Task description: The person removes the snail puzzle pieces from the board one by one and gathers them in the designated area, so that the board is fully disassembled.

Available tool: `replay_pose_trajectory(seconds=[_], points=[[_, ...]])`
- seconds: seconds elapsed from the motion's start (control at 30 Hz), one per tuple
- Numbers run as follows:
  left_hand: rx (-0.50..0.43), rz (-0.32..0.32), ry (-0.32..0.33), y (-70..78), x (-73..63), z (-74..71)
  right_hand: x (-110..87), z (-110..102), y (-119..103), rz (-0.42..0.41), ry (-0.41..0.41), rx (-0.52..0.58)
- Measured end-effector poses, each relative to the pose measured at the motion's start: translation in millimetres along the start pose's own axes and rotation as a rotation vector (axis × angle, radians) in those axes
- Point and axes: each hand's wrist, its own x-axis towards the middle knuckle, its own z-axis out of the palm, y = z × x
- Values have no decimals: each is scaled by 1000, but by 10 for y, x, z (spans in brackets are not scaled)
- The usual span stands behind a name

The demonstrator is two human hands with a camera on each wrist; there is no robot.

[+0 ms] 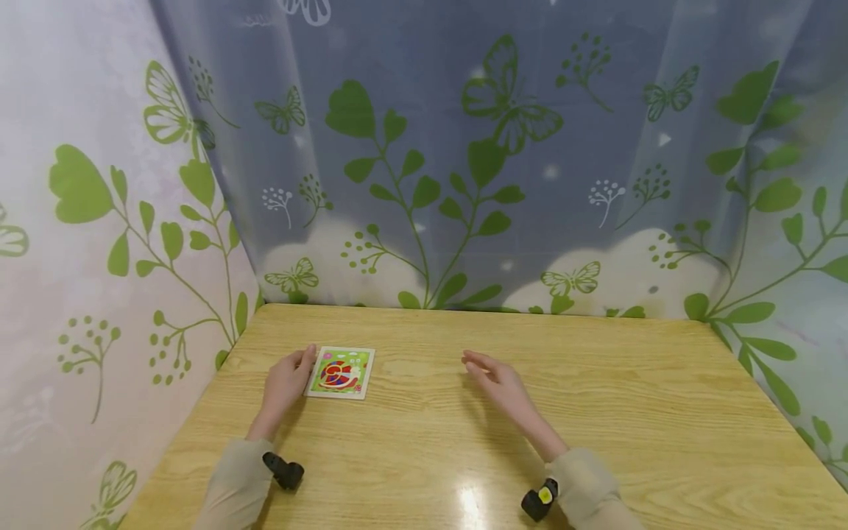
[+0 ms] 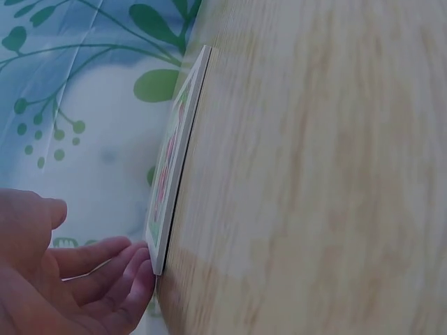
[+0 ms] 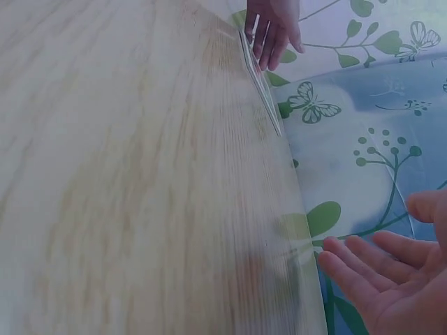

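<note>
Past near sleeves [image 1: 233,478], touching a seemingly finished, gapless picture [image 1: 341,374] with loose, ungripping left hand [image 1: 286,383], holding empty right hand [image 1: 498,381] open.

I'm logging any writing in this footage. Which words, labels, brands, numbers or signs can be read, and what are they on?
No readable text in any view.
Curtain: the pale mark at its upper left might be lettering, but is too blurred to read.
Snail card: no words or numbers can be made out.
Left wrist camera and right wrist camera: too small to make out any brand.
</note>
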Motion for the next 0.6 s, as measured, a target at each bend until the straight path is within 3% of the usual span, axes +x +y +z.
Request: replay_pose_trajectory(seconds=[0.2, 0.6], points=[[-17, -6, 2, 11, -4, 11, 49, 88, -8, 55, -38, 146], [-74, -16, 10, 68, -23, 56, 105, 247, -2, 83, -113, 207]])
